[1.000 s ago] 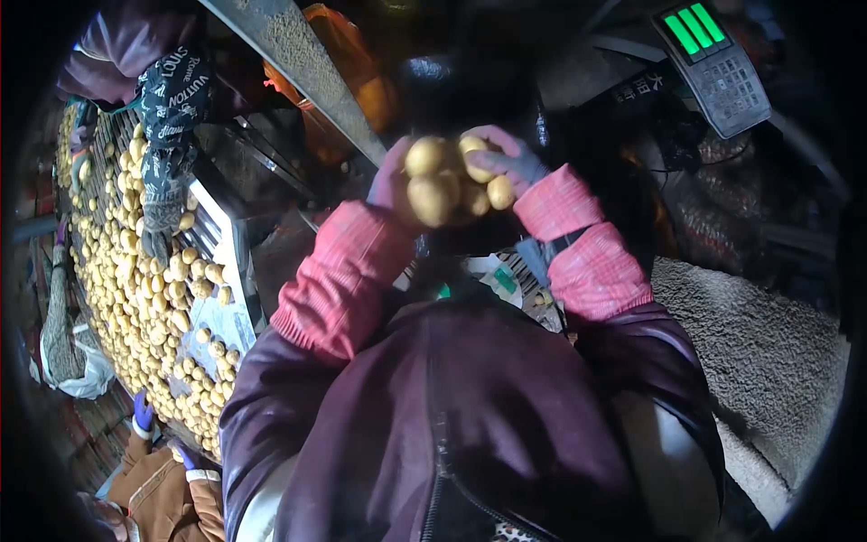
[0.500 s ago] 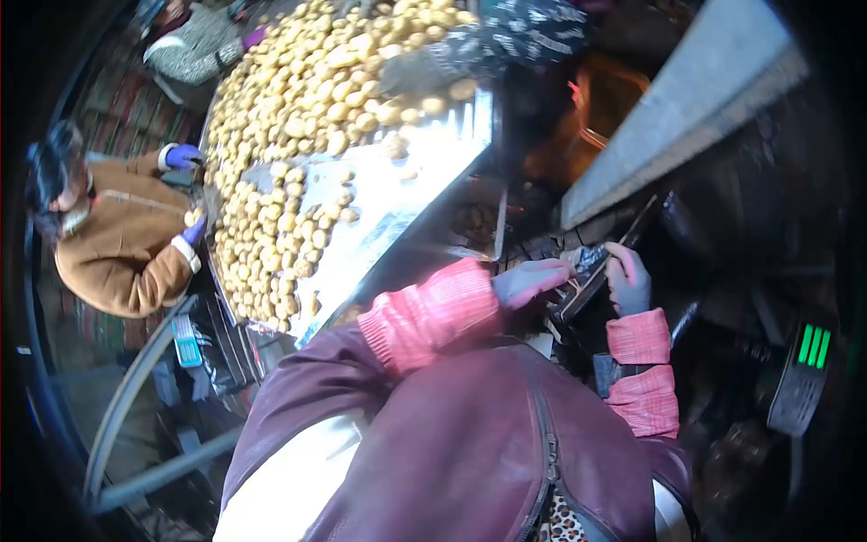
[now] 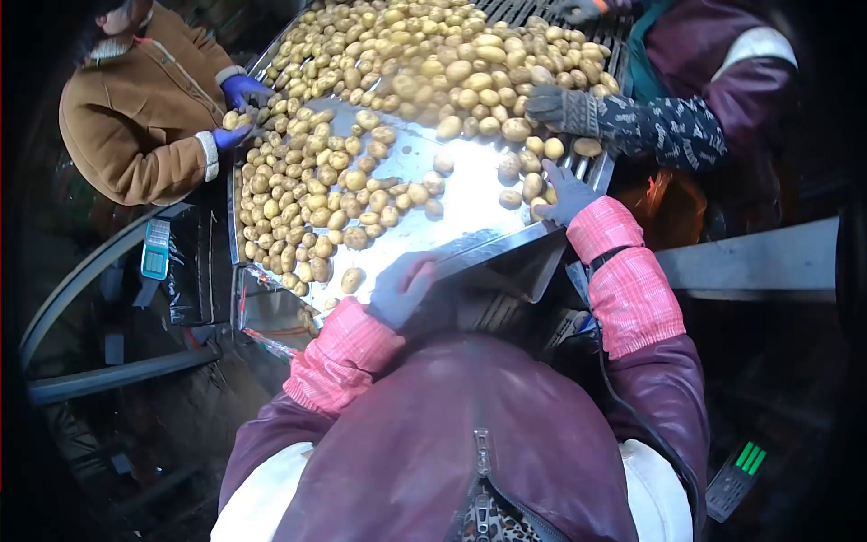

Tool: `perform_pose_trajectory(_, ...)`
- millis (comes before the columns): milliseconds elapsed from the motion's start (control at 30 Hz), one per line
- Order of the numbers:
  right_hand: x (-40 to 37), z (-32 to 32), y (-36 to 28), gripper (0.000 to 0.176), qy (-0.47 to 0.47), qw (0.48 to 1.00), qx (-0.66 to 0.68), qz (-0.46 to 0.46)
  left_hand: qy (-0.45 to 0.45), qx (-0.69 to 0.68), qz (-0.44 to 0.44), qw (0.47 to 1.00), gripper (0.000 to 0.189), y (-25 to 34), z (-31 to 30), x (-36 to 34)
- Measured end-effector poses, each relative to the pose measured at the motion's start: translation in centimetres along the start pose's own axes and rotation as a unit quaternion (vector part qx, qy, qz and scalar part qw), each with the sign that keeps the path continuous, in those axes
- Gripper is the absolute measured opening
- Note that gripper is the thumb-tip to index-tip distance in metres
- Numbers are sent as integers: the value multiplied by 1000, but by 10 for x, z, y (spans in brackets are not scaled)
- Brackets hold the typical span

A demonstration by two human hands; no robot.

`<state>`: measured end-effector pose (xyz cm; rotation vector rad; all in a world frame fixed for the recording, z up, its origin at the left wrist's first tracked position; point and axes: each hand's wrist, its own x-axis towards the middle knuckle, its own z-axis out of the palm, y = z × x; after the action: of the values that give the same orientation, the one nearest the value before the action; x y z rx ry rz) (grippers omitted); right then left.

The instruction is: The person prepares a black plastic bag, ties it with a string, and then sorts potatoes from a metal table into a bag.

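Maroon jacket (image 3: pixel 433 425) worn, front zip (image 3: pixel 481 449) noted; leopard-print fabric (image 3: pixel 495 529) seen beneath. Pink-red ribbed knit oversleeves (image 3: pixel 341 359) on both forearms. Grey-purple gloves on left hand (image 3: pixel 402 287), right hand (image 3: pixel 567 192).

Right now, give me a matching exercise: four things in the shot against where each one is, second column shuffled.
Things:
1. left hand
2. right hand
3. blue-gloved hands
4. green-lit display

Places:
A. lower right, off the tray
B. far left side of the tray, at the potatoes
C. near rim of the tray, on bare metal
D. right end of the tray, fingers spread by a few potatoes

Pairs: 1-C, 2-D, 3-B, 4-A.
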<state>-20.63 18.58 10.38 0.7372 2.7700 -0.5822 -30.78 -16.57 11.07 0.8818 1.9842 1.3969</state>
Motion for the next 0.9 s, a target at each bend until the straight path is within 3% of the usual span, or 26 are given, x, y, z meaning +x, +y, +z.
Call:
perform_pose_trajectory(133, 25, 1, -32, 108, 21, 999, 30, 13, 16, 69, 10, 997, 25, -33, -33, 6)
perform_pose_trajectory(200, 36, 2, -54, 99, -23, 999, 33, 17, 19, 98, 21, 995, 25, -32, -44, 10)
perform_pose_trajectory(333, 74, 27, -84, 85, -35, 999, 18, -26, -31, 21, -61, 997, 26, -39, -57, 22)
perform_pose_trajectory(433, 80, 37, -116, 82, -10, 992, -52, -118, -62, 4, -64, 996, 27, -59, -58, 25)
perform_pose_trajectory(500, 82, 41, -129, 70, 17, 995, 14, -97, -59, -19, -49, 997, 29, -66, -57, 25)
perform_pose_trajectory(567, 96, 44, -116, 60, -42, 974, 218, -39, -69, 13, -42, 997, 30, -66, -56, 22)
perform_pose_trajectory(633, 102, 47, -105, 54, -56, 901, 429, -6, -98, 102, -36, 989, 32, -62, -57, 21)
perform_pose_trajectory(700, 85, 47, -100, 44, 11, 841, 541, 21, -123, 129, -25, 984, 37, -67, -57, 25)
perform_pose_trajectory(800, 24, -12, -114, 34, -21, 754, 646, 117, -93, 137, 13, 986, 36, -66, -52, 25)
perform_pose_trajectory(867, -15, -21, -95, 47, -31, 806, 587, 63, -80, 125, 17, 989, 35, -67, -49, 25)
perform_pose_trajectory(900, -36, -20, -79, 44, -72, 794, 600, 67, -88, 117, 6, 989, 35, -70, -49, 26)
